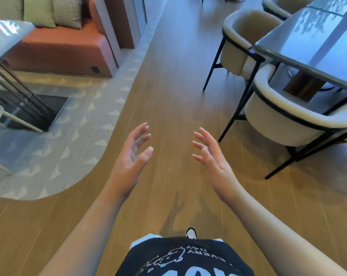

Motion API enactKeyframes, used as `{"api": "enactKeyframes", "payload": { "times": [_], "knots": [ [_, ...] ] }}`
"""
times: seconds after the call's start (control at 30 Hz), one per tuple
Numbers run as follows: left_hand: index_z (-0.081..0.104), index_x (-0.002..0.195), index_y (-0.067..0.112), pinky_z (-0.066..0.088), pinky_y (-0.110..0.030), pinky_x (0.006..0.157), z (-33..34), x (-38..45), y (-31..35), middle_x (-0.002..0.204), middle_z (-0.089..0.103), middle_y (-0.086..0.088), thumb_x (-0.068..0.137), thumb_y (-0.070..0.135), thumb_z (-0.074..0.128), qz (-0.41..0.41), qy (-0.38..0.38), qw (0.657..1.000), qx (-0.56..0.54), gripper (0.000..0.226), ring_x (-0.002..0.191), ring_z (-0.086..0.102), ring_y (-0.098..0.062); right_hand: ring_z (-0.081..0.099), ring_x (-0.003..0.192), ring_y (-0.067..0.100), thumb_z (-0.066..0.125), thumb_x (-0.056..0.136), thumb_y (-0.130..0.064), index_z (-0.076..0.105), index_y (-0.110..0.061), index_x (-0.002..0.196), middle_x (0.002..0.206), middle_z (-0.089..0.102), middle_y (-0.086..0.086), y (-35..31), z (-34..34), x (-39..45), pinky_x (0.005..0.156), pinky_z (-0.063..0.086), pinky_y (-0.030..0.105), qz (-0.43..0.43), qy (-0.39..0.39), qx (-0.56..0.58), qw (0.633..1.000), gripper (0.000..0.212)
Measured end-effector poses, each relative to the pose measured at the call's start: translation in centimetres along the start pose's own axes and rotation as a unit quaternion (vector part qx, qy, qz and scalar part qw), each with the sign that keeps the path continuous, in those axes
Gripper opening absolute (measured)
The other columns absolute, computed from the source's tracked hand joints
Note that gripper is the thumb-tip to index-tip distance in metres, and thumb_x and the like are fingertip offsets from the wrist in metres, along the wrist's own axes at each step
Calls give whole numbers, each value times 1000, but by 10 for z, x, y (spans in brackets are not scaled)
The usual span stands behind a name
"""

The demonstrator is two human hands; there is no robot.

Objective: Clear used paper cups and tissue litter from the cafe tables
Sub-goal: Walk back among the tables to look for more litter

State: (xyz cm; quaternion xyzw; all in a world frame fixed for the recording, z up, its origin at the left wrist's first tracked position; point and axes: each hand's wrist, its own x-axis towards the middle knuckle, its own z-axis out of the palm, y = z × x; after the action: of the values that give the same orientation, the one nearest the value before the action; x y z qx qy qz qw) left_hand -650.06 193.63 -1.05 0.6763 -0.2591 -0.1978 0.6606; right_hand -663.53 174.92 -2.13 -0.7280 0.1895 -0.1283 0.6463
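My left hand point(132, 156) and my right hand point(212, 158) are both held out in front of me over the wooden floor, palms facing each other. The fingers of both are spread and relaxed, and neither holds anything. No paper cup or tissue shows in this view. A grey glossy table point(308, 42) stands at the upper right, and the part of its top that I see is bare. The corner of a second pale table point(3, 36) shows at the upper left.
Two cream tub chairs point(288, 118) point(242, 34) with black legs stand along the right table. A terracotta bench sofa point(65, 48) with cushions sits at the upper left beside a patterned grey rug point(69, 136). A wooden floor aisle point(168, 76) runs straight ahead.
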Motion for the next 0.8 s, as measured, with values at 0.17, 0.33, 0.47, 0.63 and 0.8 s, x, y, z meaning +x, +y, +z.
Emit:
{"api": "enactKeyframes", "payload": {
  "times": [0.17,0.33,0.47,0.63,0.8],
  "knots": [
    [51,142,40,44,-54,113,-9,83,-11,149,51,20,88,44,60,-6,24,1000,-1,54,140,49,-10,41,137,-6,37,98,-64,28,-55,147,147,39,-36,-1,-12,93,115,39,36,-18,-10,13,1000,51],
    [50,143,37,54,-37,102,-31,171,-31,146,55,14,88,42,61,2,37,999,-28,57,138,52,-13,45,135,-4,38,97,-59,31,-56,145,145,43,-33,-1,-9,193,112,43,25,-23,-10,19,1000,48],
    [50,142,44,55,-31,100,-61,256,-52,145,56,11,90,42,61,15,35,999,-38,54,136,53,-15,51,131,1,38,100,-51,33,-50,145,143,48,-29,-2,-2,285,107,45,20,-38,10,19,999,45],
    [54,139,47,55,-39,101,-89,359,-54,141,60,5,89,42,61,-1,6,1000,-20,51,135,55,-17,54,130,3,38,99,-55,36,-50,144,141,51,-27,-13,4,397,108,48,28,-24,36,22,999,45],
    [54,139,49,55,-33,99,-110,465,-53,140,60,8,92,42,59,0,-26,1000,-8,48,134,55,-16,54,130,5,40,96,-62,36,-50,145,142,51,-25,-18,-9,491,110,46,39,-21,64,17,998,50]
  ]
}}
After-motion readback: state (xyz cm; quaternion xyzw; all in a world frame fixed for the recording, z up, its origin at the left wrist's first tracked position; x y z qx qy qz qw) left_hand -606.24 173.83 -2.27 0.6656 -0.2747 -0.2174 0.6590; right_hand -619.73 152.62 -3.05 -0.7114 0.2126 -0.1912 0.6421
